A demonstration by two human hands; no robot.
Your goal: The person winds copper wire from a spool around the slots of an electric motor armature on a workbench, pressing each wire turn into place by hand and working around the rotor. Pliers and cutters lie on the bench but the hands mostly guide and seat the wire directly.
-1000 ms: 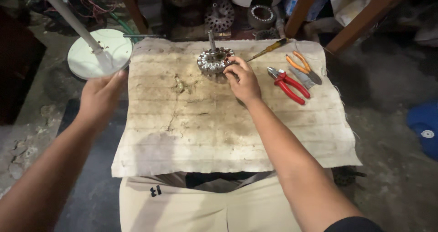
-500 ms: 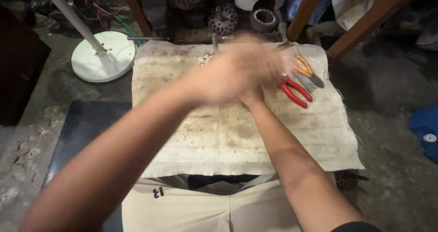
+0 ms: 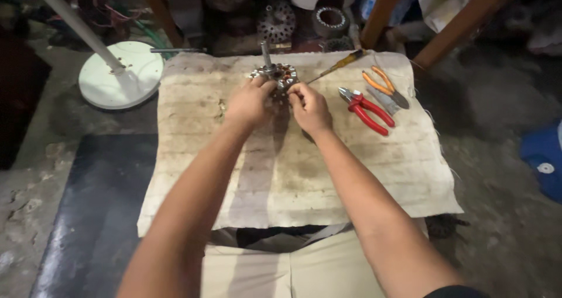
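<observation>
The left hand [image 3: 249, 103], out at the left edge of the cloth a second ago and blurred mid-swing half a second ago, has been brought in to the motor stator [image 3: 275, 75]. The right hand [image 3: 308, 106] has stayed at the stator throughout.

The stator, a round metal part with copper-coloured windings and an upright shaft, is seen on the far middle of the stained cloth [image 3: 281, 175]. It is gripped from both sides: left hand closed on its near-left edge with curled fingers, right hand closed on its near-right edge, thumb and forefinger pinched at the rim. Whether it is lifted or resting on the cloth cannot be told.

Right of the stator, a screwdriver [image 3: 339, 65] with a yellowish handle is laid diagonally, its tip just beside the stator. Farther right, red-handled pliers [image 3: 366, 109] and orange-handled pliers [image 3: 383, 87] are laid near each other on the cloth, well apart from the hands.

The cloth is spread over a low surface above the person's lap; beige trousers [image 3: 293, 271] are seen below its near edge. To the left, a round white stand base [image 3: 120, 75] with a white pole is seen on the concrete floor. Behind the cloth, other motor parts [image 3: 275, 20] are piled in shadow. A blue object [image 3: 544, 160] is seen at the far right edge.
</observation>
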